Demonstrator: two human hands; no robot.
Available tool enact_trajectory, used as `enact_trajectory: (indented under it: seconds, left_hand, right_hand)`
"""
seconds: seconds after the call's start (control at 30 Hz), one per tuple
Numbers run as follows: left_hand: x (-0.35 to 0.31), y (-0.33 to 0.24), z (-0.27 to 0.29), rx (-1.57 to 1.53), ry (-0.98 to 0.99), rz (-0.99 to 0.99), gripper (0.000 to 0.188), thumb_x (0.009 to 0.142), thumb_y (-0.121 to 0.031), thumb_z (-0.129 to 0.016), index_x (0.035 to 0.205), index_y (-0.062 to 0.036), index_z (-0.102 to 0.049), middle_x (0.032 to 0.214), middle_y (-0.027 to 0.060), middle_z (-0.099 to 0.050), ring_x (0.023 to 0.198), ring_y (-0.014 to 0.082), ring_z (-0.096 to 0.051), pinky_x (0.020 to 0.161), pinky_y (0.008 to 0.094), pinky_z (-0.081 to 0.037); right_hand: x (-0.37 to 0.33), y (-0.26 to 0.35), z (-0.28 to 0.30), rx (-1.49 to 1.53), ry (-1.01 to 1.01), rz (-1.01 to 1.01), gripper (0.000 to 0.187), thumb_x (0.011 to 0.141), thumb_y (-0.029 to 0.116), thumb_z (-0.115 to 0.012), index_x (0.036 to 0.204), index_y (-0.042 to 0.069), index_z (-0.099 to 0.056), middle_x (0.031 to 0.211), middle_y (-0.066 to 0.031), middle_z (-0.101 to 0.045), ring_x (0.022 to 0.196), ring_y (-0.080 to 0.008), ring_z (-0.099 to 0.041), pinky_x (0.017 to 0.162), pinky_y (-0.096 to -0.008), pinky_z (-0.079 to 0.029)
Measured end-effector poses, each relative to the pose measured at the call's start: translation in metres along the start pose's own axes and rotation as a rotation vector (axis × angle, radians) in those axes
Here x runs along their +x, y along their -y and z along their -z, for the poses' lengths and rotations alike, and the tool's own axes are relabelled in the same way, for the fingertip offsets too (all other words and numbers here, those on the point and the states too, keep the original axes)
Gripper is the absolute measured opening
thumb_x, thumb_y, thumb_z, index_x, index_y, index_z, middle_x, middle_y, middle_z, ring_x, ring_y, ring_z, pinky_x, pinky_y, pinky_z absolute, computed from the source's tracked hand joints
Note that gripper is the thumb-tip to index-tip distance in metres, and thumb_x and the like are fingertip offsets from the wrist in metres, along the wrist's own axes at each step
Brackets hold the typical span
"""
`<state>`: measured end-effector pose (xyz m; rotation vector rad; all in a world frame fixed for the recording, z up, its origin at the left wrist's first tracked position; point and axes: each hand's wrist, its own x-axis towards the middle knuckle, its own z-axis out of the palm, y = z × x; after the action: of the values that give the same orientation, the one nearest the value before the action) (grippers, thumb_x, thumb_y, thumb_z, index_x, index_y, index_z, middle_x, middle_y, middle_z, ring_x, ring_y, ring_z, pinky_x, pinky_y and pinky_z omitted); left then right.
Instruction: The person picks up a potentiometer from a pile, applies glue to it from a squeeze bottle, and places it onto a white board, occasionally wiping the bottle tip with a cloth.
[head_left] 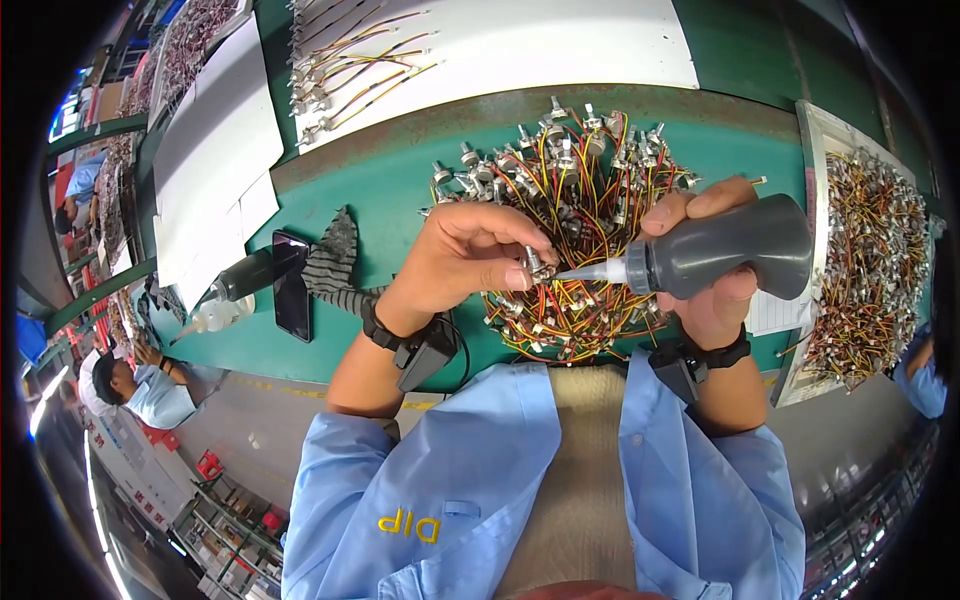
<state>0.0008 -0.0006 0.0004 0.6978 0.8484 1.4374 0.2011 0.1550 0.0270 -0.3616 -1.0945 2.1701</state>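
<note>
Between the thumb and fingers of my left hand (450, 252) is a small metal potentiometer (538, 264), its shaft pointing up. My right hand (715, 312) is wrapped around a dark grey squeeze bottle (735, 245), lying sideways with its pale tapered nozzle (598, 271) pointing left. The nozzle tip is at the potentiometer; whether they touch I cannot tell. Beneath and beyond both hands spreads a heap of wired potentiometers (570, 180) with red, yellow and black leads on the green bench mat (375, 205).
At right, a white tray (815, 180) holds many wired parts. Left lie a phone (292, 290), a striped cloth (338, 255), a dark bottle (245, 275) and white sheets (215, 150). Wired potentiometers (320, 85) line a white board (560, 45) beyond. A co-worker (150, 385) is far left.
</note>
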Motion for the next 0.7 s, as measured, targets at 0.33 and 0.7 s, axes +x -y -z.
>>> enact_trajectory:
  seconds: [0.33, 0.7]
  left_hand:
    - [0.001, -0.001, 0.003, 0.005, 0.016, -0.002, 0.027, 0.078, 0.005, -0.072, 0.104, 0.0003, -0.066, 0.101, 0.0130, -0.067, 0.094, 0.0181, -0.065, 0.077, 0.0273, -0.052]
    - [-0.007, -0.039, 0.023, -0.235, -0.167, -0.191, 0.015, 0.087, -0.004, -0.065, 0.101, 0.0004, -0.063, 0.099, 0.0117, -0.066, 0.090, 0.0203, -0.065, 0.083, 0.0307, -0.052]
  right_hand:
    - [0.001, 0.000, -0.002, -0.024, -0.006, 0.017, 0.067, 0.072, 0.050, -0.078, 0.108, 0.000, -0.052, 0.098, -0.0274, -0.064, 0.088, -0.0294, -0.065, 0.081, -0.0375, -0.053]
    - [0.012, 0.010, 0.024, 0.465, -0.106, 0.038, 0.053, 0.091, 0.051, -0.055, 0.120, 0.008, -0.043, 0.111, -0.0061, -0.059, 0.040, -0.0096, -0.044, 0.058, -0.0264, -0.047]
